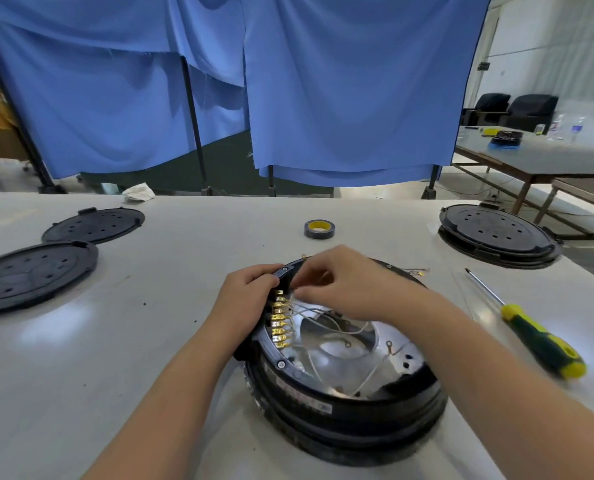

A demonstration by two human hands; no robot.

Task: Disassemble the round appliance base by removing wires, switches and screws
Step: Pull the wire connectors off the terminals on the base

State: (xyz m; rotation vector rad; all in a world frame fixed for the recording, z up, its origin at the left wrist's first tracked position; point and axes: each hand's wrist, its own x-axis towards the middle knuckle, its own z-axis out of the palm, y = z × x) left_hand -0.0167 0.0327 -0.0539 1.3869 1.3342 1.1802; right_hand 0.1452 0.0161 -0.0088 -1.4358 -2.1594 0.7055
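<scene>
Wire removal is the step in hand here: the round appliance base [344, 375] sits open on the bench [191, 244], close in front of the person, and both hands are at its far-left rim. The left hand [245, 296] wraps the black rim, fingers [266, 276] curled over the edge beside the row of brass terminals [279, 322], steadying the housing. The right hand [340, 284] reaches across from the other side, fingertips [300, 292] drawn together at the top of that row, apparently pinching one of the thin white wires [326, 311], though blur hides exactly which lead. Several wires already trail loose across the shiny metal plate inside. Next, by my reading, comes a firm, straight pull to slip that connector off its tab while the left hand keeps the base from sliding. The green-and-yellow screwdriver [541, 339] lies idle to the right, and a roll of tape [319, 229] waits beyond.
</scene>
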